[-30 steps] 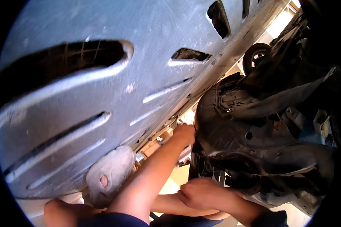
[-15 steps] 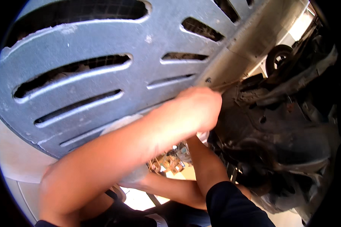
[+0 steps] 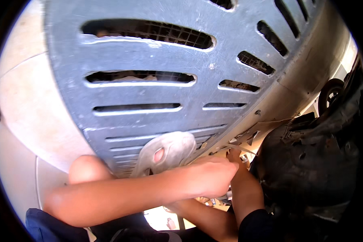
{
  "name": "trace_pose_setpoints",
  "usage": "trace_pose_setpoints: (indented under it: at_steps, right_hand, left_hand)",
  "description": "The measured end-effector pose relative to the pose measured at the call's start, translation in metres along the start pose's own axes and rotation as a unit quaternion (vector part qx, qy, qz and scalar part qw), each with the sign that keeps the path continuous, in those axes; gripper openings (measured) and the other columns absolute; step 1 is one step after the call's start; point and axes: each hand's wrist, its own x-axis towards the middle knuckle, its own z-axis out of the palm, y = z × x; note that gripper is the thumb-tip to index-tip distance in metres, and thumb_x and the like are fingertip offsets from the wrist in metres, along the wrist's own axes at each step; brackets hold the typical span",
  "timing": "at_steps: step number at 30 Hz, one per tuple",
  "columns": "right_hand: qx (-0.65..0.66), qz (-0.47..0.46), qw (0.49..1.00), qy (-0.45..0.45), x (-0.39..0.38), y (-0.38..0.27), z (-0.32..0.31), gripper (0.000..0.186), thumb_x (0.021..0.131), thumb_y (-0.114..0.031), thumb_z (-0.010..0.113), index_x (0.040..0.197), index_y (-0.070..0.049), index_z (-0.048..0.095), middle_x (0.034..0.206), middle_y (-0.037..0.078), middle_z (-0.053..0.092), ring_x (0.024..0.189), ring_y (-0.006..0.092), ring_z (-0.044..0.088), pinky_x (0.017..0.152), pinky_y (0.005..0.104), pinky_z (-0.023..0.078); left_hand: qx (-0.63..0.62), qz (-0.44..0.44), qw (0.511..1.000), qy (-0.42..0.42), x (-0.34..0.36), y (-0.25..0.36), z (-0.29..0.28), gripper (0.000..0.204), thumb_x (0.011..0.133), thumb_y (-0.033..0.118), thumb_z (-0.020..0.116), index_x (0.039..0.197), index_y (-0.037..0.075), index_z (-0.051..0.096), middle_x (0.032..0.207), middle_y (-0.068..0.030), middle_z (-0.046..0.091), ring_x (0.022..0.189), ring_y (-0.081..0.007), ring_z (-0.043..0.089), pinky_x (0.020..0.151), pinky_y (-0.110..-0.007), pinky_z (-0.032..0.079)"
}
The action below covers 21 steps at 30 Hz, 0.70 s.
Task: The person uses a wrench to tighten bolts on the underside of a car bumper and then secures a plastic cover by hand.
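From the lower left my left forearm crosses the picture, and my left hand (image 3: 218, 176) is closed in a fist with its back toward me. Whatever it holds is hidden. Just beyond that fist, my right hand (image 3: 234, 155) comes up from a dark sleeve at the lower right. Its fingers are bent and small in view, and what they grip cannot be made out. A thin pale strip (image 3: 246, 149) runs beside the right fingers toward a large dark, dirty moulded part (image 3: 306, 173). Left of both hands is a worn, pale grey sandal-like thing (image 3: 177, 145) with skin showing through an opening.
A blue-grey slotted metal panel (image 3: 149, 92) fills the upper middle, with mesh behind its slots. A curved metal rim (image 3: 306, 72) borders it on the right. Pale tiles (image 3: 32, 92) lie at left, a wheel (image 3: 330, 97) at far right. Bare limbs show below my left forearm.
The view has shifted, so the slotted panel sits further right. My left fist is lower in the picture. My right fingers and the sandal-like thing now show more fully.
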Motion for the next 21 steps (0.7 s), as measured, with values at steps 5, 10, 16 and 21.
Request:
trace_pose_setpoints:
  at_steps: [5,10,16,21]
  right_hand:
    - [-0.032,0.028,0.998,0.035,-0.121,-0.01,-0.027,0.019,0.09,-0.018,0.051,0.093,-0.003,0.062,0.062,0.012,0.058,0.05,0.0292,0.055,0.051,0.0464,0.045]
    - [-0.716,-0.019,0.658,-0.234,-0.218,-0.089,-0.007,0.022,0.088,-0.012,0.043,0.078,0.001,0.059,0.061,0.018,0.058,0.046,0.0282,0.052,0.048,0.0443,0.044]
    - [-0.817,-0.166,0.487,-0.26,-0.32,-0.138,-0.023,0.023,0.08,-0.006,0.051,0.084,0.007,0.07,0.084,0.028,0.067,0.072,0.0377,0.067,0.068,0.0479,0.051]
    - [-0.745,-0.358,0.512,-0.234,-0.361,-0.145,-0.032,0.023,0.082,-0.013,0.054,0.098,0.002,0.062,0.094,0.026,0.066,0.091,0.0408,0.064,0.078,0.048,0.049]
  left_hand:
    - [-0.092,0.099,0.93,0.342,-0.108,0.031,-0.021,0.031,0.092,0.016,0.054,0.118,0.0,0.055,0.109,-0.018,0.062,0.101,-0.0321,0.061,0.086,-0.038,0.048]
    - [-0.416,0.501,0.663,0.369,-0.197,0.088,-0.054,0.055,0.1,0.034,0.035,0.139,-0.004,0.039,0.141,-0.0225,0.046,0.127,-0.0382,0.046,0.099,-0.045,0.041]
    - [-0.346,0.516,0.693,0.365,-0.259,0.096,-0.065,0.062,0.098,0.041,0.031,0.14,-0.005,0.036,0.143,-0.0231,0.042,0.13,-0.038,0.042,0.103,-0.045,0.037]
    - [-0.111,0.363,0.809,0.45,-0.263,0.108,-0.066,0.069,0.097,0.047,0.028,0.141,-0.005,0.034,0.144,-0.0237,0.039,0.132,-0.0377,0.038,0.105,-0.044,0.033]
